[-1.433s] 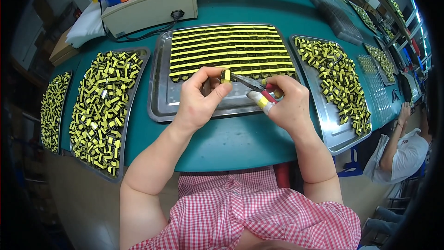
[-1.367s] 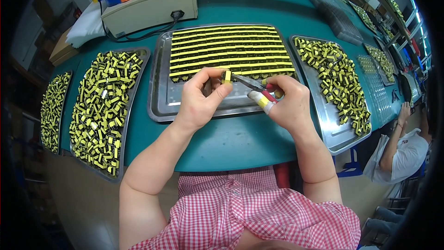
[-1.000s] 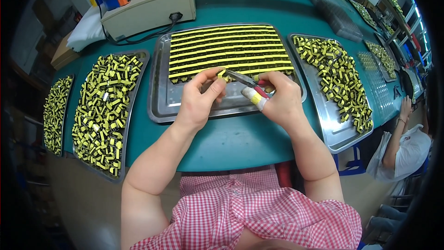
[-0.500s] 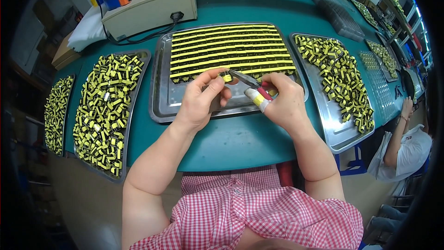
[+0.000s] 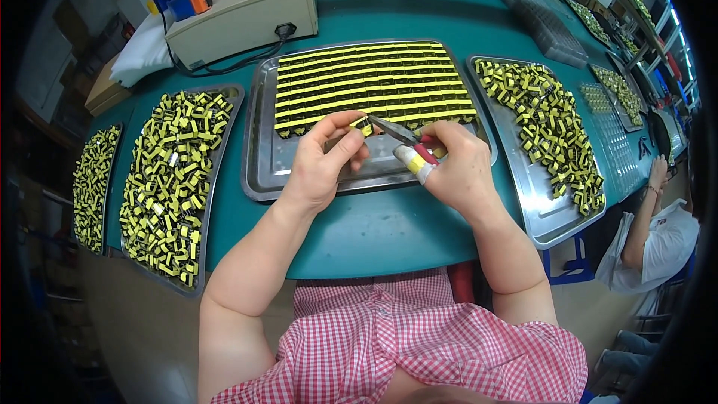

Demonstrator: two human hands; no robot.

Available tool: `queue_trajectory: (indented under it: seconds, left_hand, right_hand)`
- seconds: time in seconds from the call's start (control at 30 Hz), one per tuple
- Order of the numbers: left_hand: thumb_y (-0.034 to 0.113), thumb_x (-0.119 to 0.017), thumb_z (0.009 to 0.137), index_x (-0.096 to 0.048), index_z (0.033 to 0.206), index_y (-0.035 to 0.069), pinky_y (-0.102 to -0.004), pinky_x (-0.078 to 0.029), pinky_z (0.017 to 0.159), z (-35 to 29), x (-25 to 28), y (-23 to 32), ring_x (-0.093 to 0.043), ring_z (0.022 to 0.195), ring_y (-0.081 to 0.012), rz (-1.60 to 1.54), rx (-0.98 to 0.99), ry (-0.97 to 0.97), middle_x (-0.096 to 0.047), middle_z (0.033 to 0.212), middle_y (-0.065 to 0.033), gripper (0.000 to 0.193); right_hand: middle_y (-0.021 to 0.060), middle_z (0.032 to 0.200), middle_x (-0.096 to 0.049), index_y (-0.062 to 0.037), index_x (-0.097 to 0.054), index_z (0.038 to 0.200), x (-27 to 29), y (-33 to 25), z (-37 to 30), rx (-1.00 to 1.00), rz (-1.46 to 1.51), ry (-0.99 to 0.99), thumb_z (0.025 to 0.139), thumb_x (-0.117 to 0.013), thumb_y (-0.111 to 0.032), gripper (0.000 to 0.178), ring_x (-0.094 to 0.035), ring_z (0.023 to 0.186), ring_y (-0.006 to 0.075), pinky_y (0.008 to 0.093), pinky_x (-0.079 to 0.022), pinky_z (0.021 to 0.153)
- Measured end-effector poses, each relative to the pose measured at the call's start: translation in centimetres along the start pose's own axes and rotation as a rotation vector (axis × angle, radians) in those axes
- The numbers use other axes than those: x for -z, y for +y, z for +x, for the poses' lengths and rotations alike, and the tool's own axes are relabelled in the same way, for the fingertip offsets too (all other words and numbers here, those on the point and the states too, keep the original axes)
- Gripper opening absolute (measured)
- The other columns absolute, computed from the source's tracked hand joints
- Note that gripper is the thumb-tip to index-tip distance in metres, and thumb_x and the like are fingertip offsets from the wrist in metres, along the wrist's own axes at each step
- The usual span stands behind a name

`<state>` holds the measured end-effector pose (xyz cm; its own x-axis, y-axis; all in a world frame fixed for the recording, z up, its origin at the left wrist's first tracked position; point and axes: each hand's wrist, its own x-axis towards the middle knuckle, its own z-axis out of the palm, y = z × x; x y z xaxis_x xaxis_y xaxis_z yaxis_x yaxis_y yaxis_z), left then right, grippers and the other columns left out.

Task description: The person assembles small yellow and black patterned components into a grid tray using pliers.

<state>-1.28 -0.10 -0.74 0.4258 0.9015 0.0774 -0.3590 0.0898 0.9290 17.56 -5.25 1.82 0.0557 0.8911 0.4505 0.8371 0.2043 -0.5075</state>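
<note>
My left hand (image 5: 317, 165) pinches a small yellow-and-black electronic component (image 5: 364, 127) between thumb and fingers, above the front of the middle metal tray (image 5: 280, 178). Thin wire leads seem to stick up from it. My right hand (image 5: 465, 168) grips red-handled pliers (image 5: 398, 132), their narrow jaws pointing left and reaching the component's top. Whether the jaws close on a lead is too small to tell. White and yellow tape wraps my right thumb. Behind both hands, neat rows of similar components (image 5: 374, 84) fill the back part of the tray.
Loose components heap in a left tray (image 5: 223, 180), a farther-left tray (image 5: 114, 180) and a right tray (image 5: 550, 233). A beige box-shaped machine (image 5: 247, 11) with a black power cable stands at back left. Clear plastic trays (image 5: 550, 34) lie back right. Another person (image 5: 651, 243) sits at right.
The component has tilted slightly in my left fingers, which have shifted a little. The pliers stay at its top with barely any movement.
</note>
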Motion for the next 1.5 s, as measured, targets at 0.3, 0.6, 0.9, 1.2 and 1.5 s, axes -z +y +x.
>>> queue_trajectory:
  seconds: [0.3, 0.6, 0.9, 1.2, 1.5]
  left_hand:
    - [0.012, -0.060, 0.084, -0.052, 0.114, -0.001, -0.0208, -0.042, 0.060, 0.1, -0.1, -0.2, -0.054, 0.072, -0.0085, 0.034, -0.048, 0.029, -0.056, 0.084, -0.0030, 0.034]
    - [0.012, -0.063, 0.082, -0.053, 0.113, -0.001, -0.0201, -0.042, 0.060, 0.0, -0.5, 0.1, -0.052, 0.072, -0.0071, 0.141, -0.102, 0.052, -0.055, 0.084, -0.0014, 0.034]
    - [0.010, -0.063, 0.081, -0.052, 0.111, -0.002, -0.0220, -0.041, 0.062, -0.1, -0.6, -0.2, -0.051, 0.068, -0.0087, 0.203, -0.143, 0.106, -0.058, 0.078, -0.0036, 0.034]
    - [0.010, -0.066, 0.080, -0.054, 0.108, -0.001, -0.0200, -0.040, 0.059, -0.1, -0.5, -0.5, -0.050, 0.069, -0.0066, 0.331, -0.214, 0.119, -0.057, 0.080, -0.0023, 0.033]
    - [0.013, -0.061, 0.084, -0.051, 0.110, -0.001, -0.0214, -0.043, 0.060, 0.0, -0.6, 0.1, -0.054, 0.070, -0.0101, 0.191, -0.083, 0.122, -0.061, 0.087, -0.0072, 0.031]
  right_hand:
    - [0.0090, 0.075, -0.061, -0.0016, -0.060, 0.084, -0.2, 0.0, 0.0, 0.090, 0.016, 0.074, 0.065, -0.078, -0.020, 0.032, -0.061, 0.067, 0.0219, 0.0306, -0.049, 0.060]
    - [0.0090, 0.073, -0.059, -0.0029, -0.060, 0.076, -0.3, -0.2, 0.0, 0.106, 0.028, 0.103, 0.062, -0.078, -0.023, 0.030, -0.059, 0.068, 0.0261, 0.0359, -0.047, 0.059]
    - [0.0078, 0.068, -0.059, -0.0039, -0.060, 0.073, -0.6, 0.0, -0.2, 0.126, -0.019, 0.133, 0.061, -0.079, -0.023, 0.030, -0.059, 0.063, 0.0247, 0.0350, -0.047, 0.055]
    - [0.0068, 0.066, -0.060, -0.0036, -0.062, 0.075, -0.7, 0.1, -0.1, 0.120, -0.093, 0.088, 0.063, -0.079, -0.025, 0.030, -0.058, 0.056, 0.0216, 0.0310, -0.047, 0.053]
    - [0.0106, 0.070, -0.061, -0.0002, -0.060, 0.085, -1.4, -0.5, 0.0, -0.075, 0.107, -0.003, 0.071, -0.074, -0.025, 0.032, -0.060, 0.063, 0.0218, 0.0312, -0.048, 0.059]
